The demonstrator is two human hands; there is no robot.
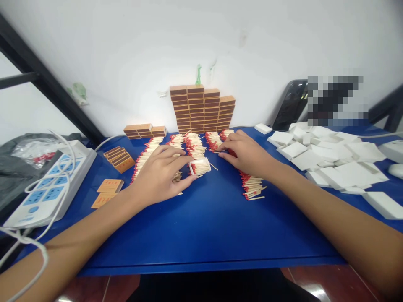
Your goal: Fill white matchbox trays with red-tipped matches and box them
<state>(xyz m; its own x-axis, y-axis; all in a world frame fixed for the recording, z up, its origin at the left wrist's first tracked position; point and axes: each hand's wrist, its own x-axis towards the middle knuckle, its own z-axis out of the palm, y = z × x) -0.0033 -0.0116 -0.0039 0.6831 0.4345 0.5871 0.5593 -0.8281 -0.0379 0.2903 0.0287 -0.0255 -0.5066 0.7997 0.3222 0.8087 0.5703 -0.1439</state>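
My left hand [165,170] grips a small white matchbox tray [207,162] between thumb and fingers. Red-headed matches lie inside it, and the tray is slightly tilted. My right hand [247,153] reaches down onto the matches, thumb and fingertips drawn together at the edge of a match row [214,140]. What sits between those fingertips is mostly hidden. Under the right palm runs another row of matches [252,186]. More match rows [195,144] lie behind the tray, and one long row [151,151] is partly covered by my left hand.
Closed matchboxes [203,111] are stacked against the wall, with a lower stack [141,130] to their left. Other matchboxes [119,159] lie left, beside a white power strip [44,188] with loose cables. Several white trays [333,155] heap at right near a dark phone-like object [288,105].
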